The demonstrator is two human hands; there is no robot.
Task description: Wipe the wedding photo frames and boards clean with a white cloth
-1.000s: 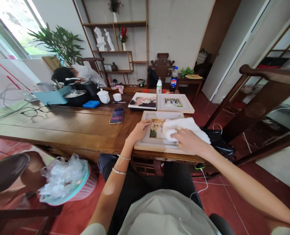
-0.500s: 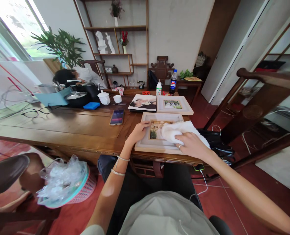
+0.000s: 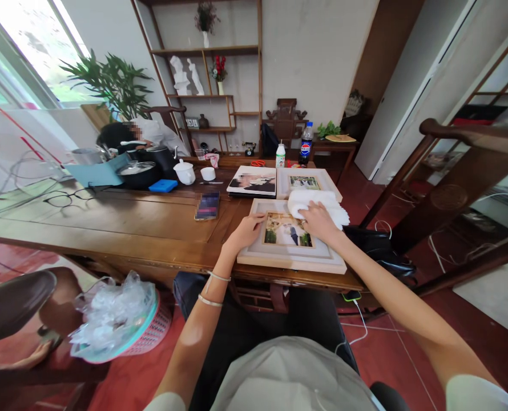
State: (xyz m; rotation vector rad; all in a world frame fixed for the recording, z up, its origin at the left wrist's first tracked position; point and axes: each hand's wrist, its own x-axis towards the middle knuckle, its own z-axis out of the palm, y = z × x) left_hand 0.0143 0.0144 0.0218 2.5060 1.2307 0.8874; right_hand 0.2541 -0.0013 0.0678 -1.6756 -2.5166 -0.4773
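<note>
Since half a second ago, the white cloth (image 3: 320,196) and the right hand (image 3: 318,218) have shifted up the frame, from the lower right part of the near picture frame (image 3: 288,264) to its upper right corner, baring most of the photo (image 3: 289,233) inside. That frame lies flat, right of centre, near the table (image 3: 121,220) edge. Bunched cloth fills the right hand's curled fingers; its loose end spreads toward the right. The left hand (image 3: 248,229) has stayed at the frame's left side, fingers stretched out over the border, gripping nothing.

Cloth and right hand hide the near frame's upper right corner, and the cloth also overlaps the lower edge of the rear picture frame (image 3: 329,182) in view; whether it touches that one, I can't tell. Just left of the rear frame lies a photo panel (image 3: 252,180), with a cola bottle (image 3: 306,147) and a white bottle (image 3: 280,156) behind. A phone (image 3: 208,206) sits left of the near frame; a white teapot (image 3: 184,171), white cup (image 3: 208,173) and blue box (image 3: 163,185) stand farther upper left. Lower left, plastic bags (image 3: 112,305) heap over a pink basket (image 3: 153,332); at the right, a dark wooden chair (image 3: 455,197) leans into view
</note>
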